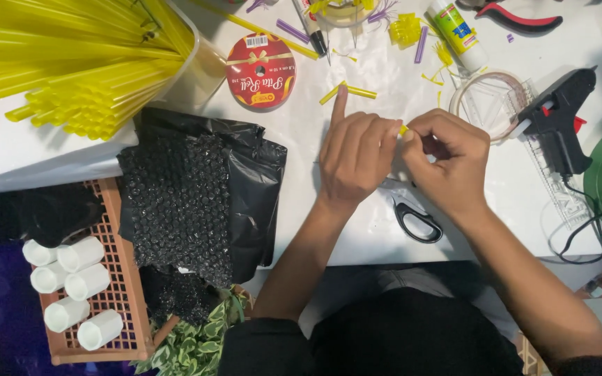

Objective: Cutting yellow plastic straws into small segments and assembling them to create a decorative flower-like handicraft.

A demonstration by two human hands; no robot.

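Observation:
My left hand (354, 157) and my right hand (447, 157) meet over a white table (357, 230), pinching a small yellow straw piece (403, 129) between their fingertips. Only its tip shows between the fingers. My left index finger points up toward two short yellow straw pieces (346, 91) lying on the table. Black-handled scissors (416, 219) lie under my right wrist, partly hidden.
A bundle of long yellow straws (71, 63) fills a tub at top left. A red ribbon spool (260, 71), glue bottle (456, 28), black glue gun (559, 118), tape roll (485, 104), black bubble wrap (196, 195) and an orange crate (123, 292) with several white cylinders surround me.

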